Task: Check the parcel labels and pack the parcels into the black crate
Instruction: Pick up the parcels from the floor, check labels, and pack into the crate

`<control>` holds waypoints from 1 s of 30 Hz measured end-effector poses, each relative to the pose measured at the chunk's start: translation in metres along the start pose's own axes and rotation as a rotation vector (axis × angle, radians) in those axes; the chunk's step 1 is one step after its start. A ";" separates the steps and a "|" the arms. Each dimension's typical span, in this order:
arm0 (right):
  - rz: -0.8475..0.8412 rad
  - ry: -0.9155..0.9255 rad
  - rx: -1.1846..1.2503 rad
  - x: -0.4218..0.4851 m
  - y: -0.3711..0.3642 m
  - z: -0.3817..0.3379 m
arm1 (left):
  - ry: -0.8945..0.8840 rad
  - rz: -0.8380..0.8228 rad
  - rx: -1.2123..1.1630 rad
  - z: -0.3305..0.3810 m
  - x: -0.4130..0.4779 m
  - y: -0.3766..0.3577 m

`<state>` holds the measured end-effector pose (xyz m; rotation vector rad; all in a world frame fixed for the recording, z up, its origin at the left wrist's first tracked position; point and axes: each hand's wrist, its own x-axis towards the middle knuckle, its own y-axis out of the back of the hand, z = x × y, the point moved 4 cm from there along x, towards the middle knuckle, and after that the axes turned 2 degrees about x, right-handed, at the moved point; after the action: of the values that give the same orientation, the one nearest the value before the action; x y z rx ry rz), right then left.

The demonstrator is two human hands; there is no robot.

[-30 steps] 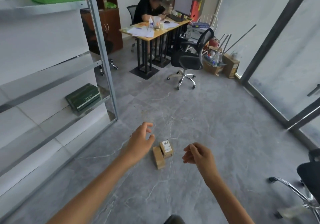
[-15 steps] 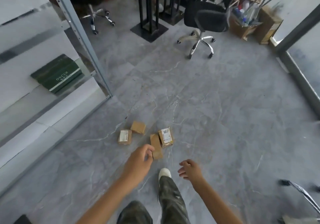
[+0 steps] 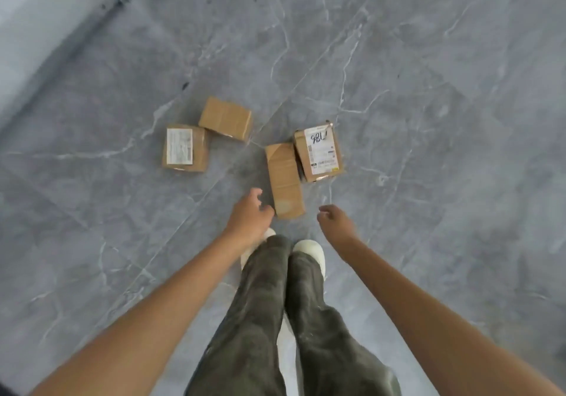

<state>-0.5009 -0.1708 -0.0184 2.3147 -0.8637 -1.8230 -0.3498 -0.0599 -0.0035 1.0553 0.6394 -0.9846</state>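
Left hand (image 3: 248,215) and right hand (image 3: 335,221) have been lowered toward the near parcel (image 3: 284,181), loosely curled, empty. Pickup is expected next.

Head view: from a single wide-angle head camera, we look almost straight down at the grey floor (image 3: 428,58) and parcels (image 3: 284,178) just ahead of the wearer's legs (image 3: 266,319).

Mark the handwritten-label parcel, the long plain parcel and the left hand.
handwritten-label parcel (image 3: 322,150): head view, on its label
long plain parcel (image 3: 284,178): head view, top face
left hand (image 3: 248,216): head view, back of hand
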 end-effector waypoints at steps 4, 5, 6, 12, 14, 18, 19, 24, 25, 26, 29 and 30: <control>-0.089 0.030 0.004 0.105 -0.054 0.010 | 0.114 -0.142 0.043 -0.032 0.110 -0.060; -0.119 0.022 0.022 0.120 -0.066 0.013 | 0.127 -0.177 0.016 -0.037 0.124 -0.075; -0.146 0.016 0.041 0.128 -0.075 0.014 | 0.122 -0.199 0.000 -0.039 0.131 -0.088; -0.113 0.147 0.016 0.067 -0.067 -0.017 | 0.205 -0.018 -0.161 -0.025 0.080 -0.078; -0.146 0.217 0.015 0.014 -0.050 -0.043 | 0.243 0.078 -0.283 -0.011 0.034 -0.047; -0.185 0.304 0.084 -0.120 0.003 -0.107 | 0.117 0.218 -0.355 0.047 -0.081 0.045; -0.170 0.331 0.098 -0.155 0.022 -0.126 | 0.068 0.241 -0.347 0.071 -0.110 0.072; -0.042 0.575 0.230 -0.323 0.139 -0.273 | -0.197 0.392 -0.203 0.226 -0.246 0.240; -0.004 0.651 0.242 -0.357 0.168 -0.310 | -0.253 0.425 -0.225 0.261 -0.275 0.278; 0.026 0.734 0.258 -0.393 0.196 -0.346 | -0.311 0.455 -0.261 0.293 -0.304 0.313; 0.102 0.974 0.319 -0.501 0.269 -0.434 | -0.491 0.565 -0.361 0.373 -0.399 0.407; 0.131 1.051 0.338 -0.537 0.289 -0.456 | -0.552 0.596 -0.391 0.394 -0.430 0.432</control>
<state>-0.2686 -0.2905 0.6964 2.7541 -1.0817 -0.2411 -0.1590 -0.2050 0.6817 0.5304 0.0367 -0.5487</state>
